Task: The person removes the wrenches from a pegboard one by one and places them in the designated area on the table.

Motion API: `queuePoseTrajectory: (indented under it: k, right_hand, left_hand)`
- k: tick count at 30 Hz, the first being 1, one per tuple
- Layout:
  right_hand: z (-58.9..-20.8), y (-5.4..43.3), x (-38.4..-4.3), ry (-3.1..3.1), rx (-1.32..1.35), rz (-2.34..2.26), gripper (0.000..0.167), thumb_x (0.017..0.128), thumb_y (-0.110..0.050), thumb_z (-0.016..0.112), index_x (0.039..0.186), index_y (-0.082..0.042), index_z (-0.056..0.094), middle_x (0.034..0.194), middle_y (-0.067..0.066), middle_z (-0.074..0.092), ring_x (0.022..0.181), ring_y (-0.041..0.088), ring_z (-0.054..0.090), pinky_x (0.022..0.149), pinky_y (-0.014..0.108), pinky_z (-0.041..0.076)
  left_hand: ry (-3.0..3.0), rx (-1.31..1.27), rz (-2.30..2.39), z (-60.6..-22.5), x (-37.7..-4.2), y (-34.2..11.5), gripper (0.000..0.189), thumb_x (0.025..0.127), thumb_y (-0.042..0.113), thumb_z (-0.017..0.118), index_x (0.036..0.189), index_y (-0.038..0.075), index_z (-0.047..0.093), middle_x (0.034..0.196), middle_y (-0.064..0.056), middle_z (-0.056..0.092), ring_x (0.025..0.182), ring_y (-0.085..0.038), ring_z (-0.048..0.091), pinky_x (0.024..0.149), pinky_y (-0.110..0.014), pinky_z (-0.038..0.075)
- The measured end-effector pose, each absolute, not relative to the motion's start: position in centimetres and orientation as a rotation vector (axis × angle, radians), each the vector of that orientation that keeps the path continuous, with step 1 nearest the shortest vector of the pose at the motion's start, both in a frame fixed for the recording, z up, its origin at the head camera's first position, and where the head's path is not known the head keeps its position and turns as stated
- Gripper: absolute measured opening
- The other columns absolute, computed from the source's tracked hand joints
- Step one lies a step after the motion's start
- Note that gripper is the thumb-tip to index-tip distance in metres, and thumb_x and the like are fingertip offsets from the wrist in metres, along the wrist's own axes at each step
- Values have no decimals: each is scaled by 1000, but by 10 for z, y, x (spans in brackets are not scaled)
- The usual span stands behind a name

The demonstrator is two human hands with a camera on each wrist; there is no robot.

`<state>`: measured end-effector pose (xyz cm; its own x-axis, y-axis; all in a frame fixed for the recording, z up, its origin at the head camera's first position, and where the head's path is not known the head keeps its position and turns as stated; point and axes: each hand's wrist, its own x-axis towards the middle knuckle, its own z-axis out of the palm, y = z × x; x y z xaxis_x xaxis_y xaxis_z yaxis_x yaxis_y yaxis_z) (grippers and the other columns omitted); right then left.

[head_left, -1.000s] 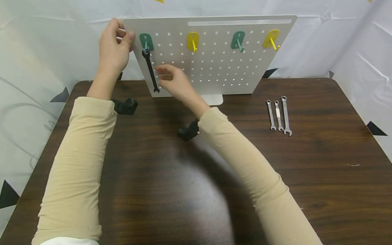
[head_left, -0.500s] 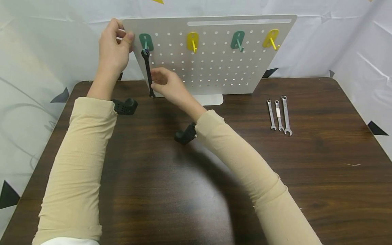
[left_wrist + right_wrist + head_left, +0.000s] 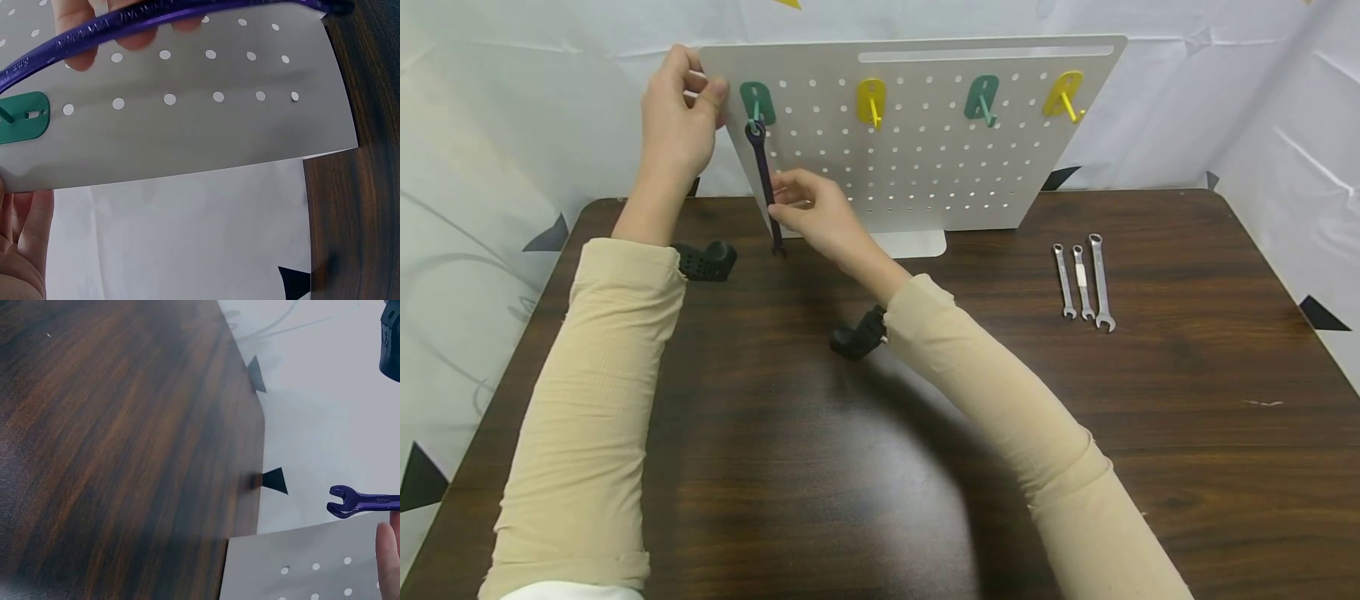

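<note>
A dark purple combination wrench (image 3: 763,171) hangs by its ring end from the leftmost green hook (image 3: 756,103) on a white pegboard (image 3: 955,167). The right hand (image 3: 820,212) is at the wrench's shaft, its fingertips (image 3: 134,40) behind the shaft and its thumb at the near side. In the left wrist view the shaft's lettering shows uncovered by the thumb. The wrench's open end (image 3: 350,502) juts past the hand in the right wrist view. At the board's upper left corner, the left hand (image 3: 677,125) grips the edge between thumb and fingers.
Three silver wrenches (image 3: 1082,283) lie side by side on the dark wooden table (image 3: 760,433), right of the board. Another green hook (image 3: 982,100) and two yellow hooks (image 3: 872,102) are on the board, all bare. White sheeting hangs behind the table.
The right hand has moved left to the wrench from a spot just beside it. The wrench's lower end has swung out from the board. The left hand stays at the corner.
</note>
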<state>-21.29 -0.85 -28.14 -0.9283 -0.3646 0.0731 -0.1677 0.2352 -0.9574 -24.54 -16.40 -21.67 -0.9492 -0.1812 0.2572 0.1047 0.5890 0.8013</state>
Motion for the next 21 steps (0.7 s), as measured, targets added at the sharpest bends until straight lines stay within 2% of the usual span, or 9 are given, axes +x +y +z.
queuePoseTrajectory:
  k: [7,14,21]
  right_hand:
    - [-280,-7,-207,2235,-491,-1878,31,94,-9,60,124,1,56,116,19,63,105,28,63,90,34,59]
    - [-277,-3,-200,2242,-463,-1920,29,93,-9,60,121,0,59,113,18,65,101,25,63,85,32,60]
    - [-273,0,-196,2204,-425,-1943,28,93,-10,61,120,0,60,111,18,64,97,21,63,86,35,60]
  left_hand:
    - [-2511,67,-1305,-216,-245,-165,20,99,28,47,114,16,52,94,16,45,83,3,48,96,-24,54]
    - [-2519,71,-1297,-215,-244,-164,18,99,28,46,114,20,52,95,15,45,82,3,48,95,-23,54]
    - [-2525,61,-1282,-215,-244,-163,21,99,29,46,115,19,52,95,16,45,82,4,48,93,-22,54]
